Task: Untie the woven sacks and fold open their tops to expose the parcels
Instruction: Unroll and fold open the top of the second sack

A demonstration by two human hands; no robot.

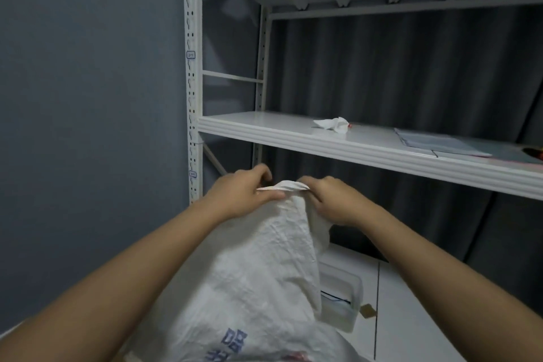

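Down at the bottom middle of my head view stands the white woven sack [249, 282], its body crumpled and its neck drawn up to a narrow gathered top [282, 186] just below the front lip of the middle shelf [293, 141]. Blue printing shows low on the sack, too cut off to read. I've got both bare arms reaching in from the lower corners. My left hand [244, 192] is curled round the left side of the gathered top, thumb laid along the front of it. My right hand [329, 200] is pinching the right side of that same top, fingers bent over the edge, so both hands are clamped on the sack's mouth and touching it. The mouth looks bunched together, and I cannot see any parcels inside.

On the shelf above, a crumpled white tissue [333, 125] sits near the middle, and flat grey sheets [440, 144] lie further right. The white slotted upright [192, 82] of the rack runs up the left beside a grey wall [88, 97]. Behind the sack to the right a clear plastic box [340, 300] rests on a white surface [411, 317].
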